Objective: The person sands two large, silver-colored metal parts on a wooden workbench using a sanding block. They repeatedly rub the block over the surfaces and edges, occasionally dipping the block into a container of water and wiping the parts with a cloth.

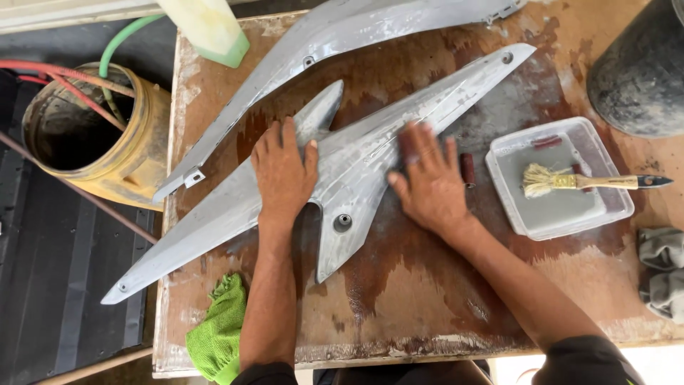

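We see a long grey panel (356, 160) with pointy ends lying flat in the middle of a wet wooden table (427, 299). It runs from the 8 o'clock corner up to 1 o'clock.

The left hand (283, 171) lies flat on the panel with its fingers spread a little, pressing down. The right hand (427, 182) also lies flat on the panel, just to the 3 o'clock side of the left one. Its fingertips look blurry. We cannot tell if it holds something under them.

A small brown stick-shaped piece (467, 170) lies on the table right beside the right hand. Farther toward 3 o'clock sits a clear plastic tray (513, 207), and a brush (591, 182) with pale bristles rests across it.

A second grey panel (320, 50) lies above the first one, toward 12 o'clock, close to it. A pale green bottle (210, 28) stands at 11 o'clock. A green cloth (217, 331) hangs over the table edge at 7 o'clock. A grey rag (662, 271) lies at 4 o'clock, and a dark round tub (641, 68) sits at 2 o'clock.

Off the table at 9 o'clock stands a yellow bucket (100, 135) with a green hose (121, 43) and red tubes (64, 78) going in. The floor there is dark.
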